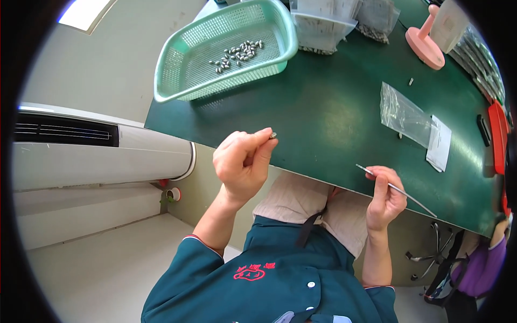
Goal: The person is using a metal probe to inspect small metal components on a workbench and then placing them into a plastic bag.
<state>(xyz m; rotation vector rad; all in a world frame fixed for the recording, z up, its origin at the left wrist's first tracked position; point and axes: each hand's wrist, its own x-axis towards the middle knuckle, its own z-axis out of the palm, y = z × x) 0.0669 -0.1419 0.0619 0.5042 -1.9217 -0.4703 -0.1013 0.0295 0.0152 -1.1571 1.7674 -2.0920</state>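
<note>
Head view: left hand [240, 161] pinches a small metal piece [273, 135] between thumb and forefinger, above the table [323, 107] near its edge; right hand [386, 196] grips a thin rod [413, 201]. We judge this a holding step (hands apart); the next move calls for steady fingertips. Beyond, loose metal pieces [246, 51] lie in the green basket [175, 67].

One thin rod [414, 201]; dozens of small metal pieces [244, 55]; one green basket [237, 24]; one pink stand [425, 48].

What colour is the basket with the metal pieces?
The basket is pale green, best seen in the head view.
</note>
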